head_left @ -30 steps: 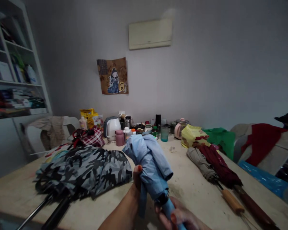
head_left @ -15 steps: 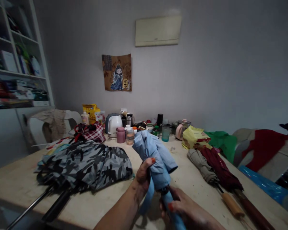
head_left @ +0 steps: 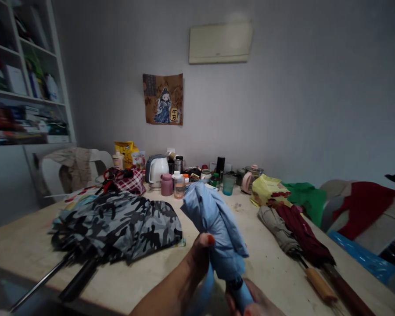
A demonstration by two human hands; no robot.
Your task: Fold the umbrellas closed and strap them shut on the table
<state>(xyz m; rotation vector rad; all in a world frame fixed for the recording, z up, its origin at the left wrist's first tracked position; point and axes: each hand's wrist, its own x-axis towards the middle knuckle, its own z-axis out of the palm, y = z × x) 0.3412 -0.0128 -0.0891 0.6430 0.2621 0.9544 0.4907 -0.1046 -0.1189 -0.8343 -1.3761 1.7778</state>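
Observation:
A light blue folding umbrella is tilted up in front of me above the table, its canopy bunched together and its loose strap hanging down on the left. My left hand grips the lower left side of the canopy, thumb on top and the other fingers hidden behind the cloth. Lower down, my right hand is closed round the umbrella's blue handle, partly cut off by the frame's bottom edge.
Camouflage umbrella with dark handles lies at left; a grey umbrella and a maroon umbrella lie at right. Behind stand a kettle, a pink jar, a teal cup and a yellow bag. The table extends beneath.
My right hand and the handle have moved down toward the bottom edge. My left hand sits slightly lower on the canopy, whose folds hang more closely along the shaft.

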